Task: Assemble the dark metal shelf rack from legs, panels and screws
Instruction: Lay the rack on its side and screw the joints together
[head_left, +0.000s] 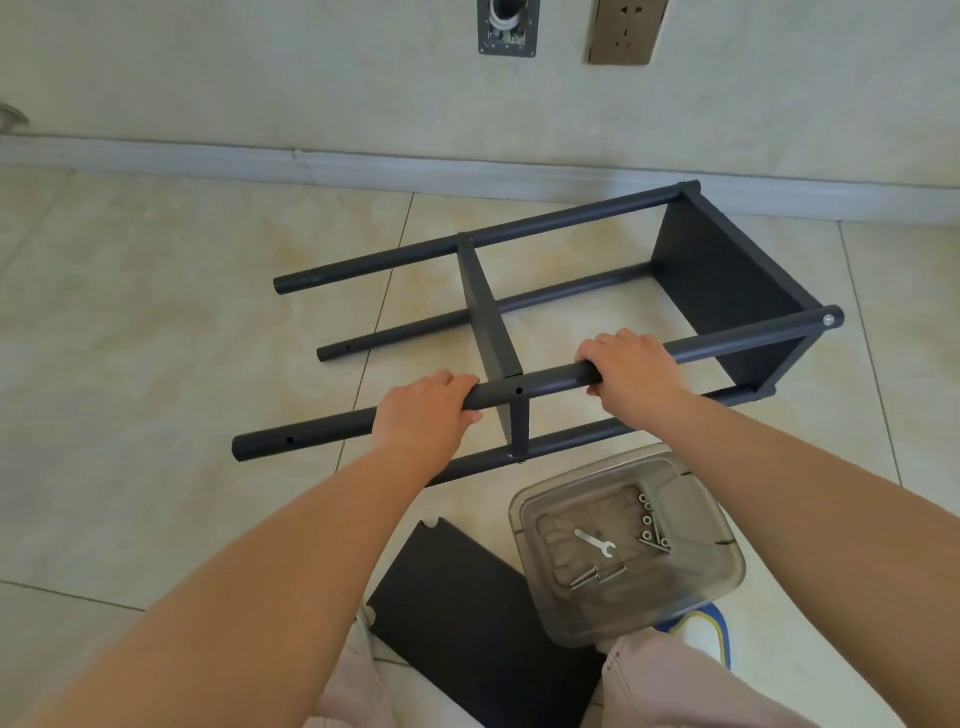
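Closest in, a spare dark panel (467, 623) lies flat on the floor tiles (156, 312) by the person's knees, and just right of it sits a clear plastic tub (631, 545) with a small wrench (596, 543) and loose screws (652, 525) inside, all kept within easy reach below the two hands, I'd guess for the last shelf. Beyond them the rack (519, 332) lies on its side, four legs running left to right, one panel already fixed at the far right end and a middle panel (491, 317) standing between the hands. The left hand (423, 413) is wrapped over the nearest upper leg (540, 384), fingers curled round it, just left of the middle panel; the right hand (631, 371) grips the same leg just right of that panel. An empty screw hole shows on the leg between the grips, right at the panel's edge, so the hold looks meant to line the leg up with the panel before a screw goes in.
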